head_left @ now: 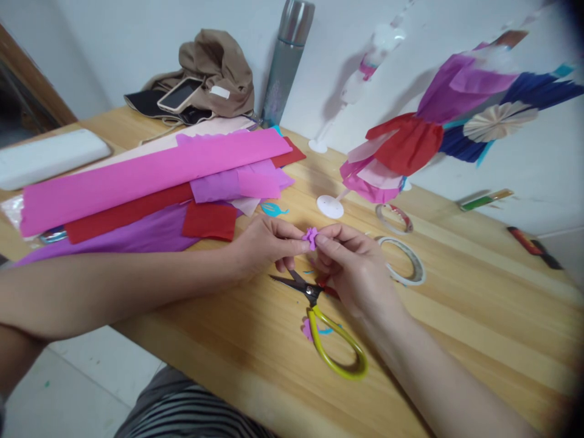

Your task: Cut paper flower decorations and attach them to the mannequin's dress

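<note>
Over the wooden table (479, 316), my left hand (262, 243) and my right hand (353, 261) meet at the fingertips. Both pinch a small folded piece of purple paper (311, 236) between thumb and fingers. Just below the hands, a pair of scissors (326, 328) with yellow-green handles lies on the table, its blades pointing left. A small purple scrap (306, 329) lies beside the scissor handle.
Sheets of pink, purple and red crepe paper (150, 182) are stacked at the left. Two tape rolls (404, 258) lie right of the hands. A doll on a white stand (331, 207) wears paper skirts. A steel flask (287, 61), a brown bag with a phone (205, 79) and a white case (45, 155) stand behind.
</note>
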`<state>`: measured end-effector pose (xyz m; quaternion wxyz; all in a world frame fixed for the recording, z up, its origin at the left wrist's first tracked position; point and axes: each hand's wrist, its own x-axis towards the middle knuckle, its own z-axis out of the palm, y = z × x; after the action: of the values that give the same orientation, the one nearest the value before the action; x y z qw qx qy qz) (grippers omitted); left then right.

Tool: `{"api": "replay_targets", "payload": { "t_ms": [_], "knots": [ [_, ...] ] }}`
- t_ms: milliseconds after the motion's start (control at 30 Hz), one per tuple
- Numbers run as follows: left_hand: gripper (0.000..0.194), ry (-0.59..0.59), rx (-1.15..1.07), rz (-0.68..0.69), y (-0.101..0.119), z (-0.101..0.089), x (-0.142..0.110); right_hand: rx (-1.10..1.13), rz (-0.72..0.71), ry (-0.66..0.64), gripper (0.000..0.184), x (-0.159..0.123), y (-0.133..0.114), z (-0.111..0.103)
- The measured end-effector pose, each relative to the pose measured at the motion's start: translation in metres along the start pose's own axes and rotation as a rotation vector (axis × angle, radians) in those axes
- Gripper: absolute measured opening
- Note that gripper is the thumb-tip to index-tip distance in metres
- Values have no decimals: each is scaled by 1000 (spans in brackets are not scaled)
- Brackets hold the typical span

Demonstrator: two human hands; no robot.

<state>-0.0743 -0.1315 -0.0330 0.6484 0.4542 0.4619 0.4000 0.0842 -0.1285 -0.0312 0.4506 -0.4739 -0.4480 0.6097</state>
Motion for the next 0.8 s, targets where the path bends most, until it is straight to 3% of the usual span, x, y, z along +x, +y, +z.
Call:
{"api": "replay_targets", "payload": {
  "t_ms": [800],
  "knots": [
    [13, 36, -6, -18, -3, 2, 0, -83, -100, 47, 24, -3, 7, 2]
  ]
}}
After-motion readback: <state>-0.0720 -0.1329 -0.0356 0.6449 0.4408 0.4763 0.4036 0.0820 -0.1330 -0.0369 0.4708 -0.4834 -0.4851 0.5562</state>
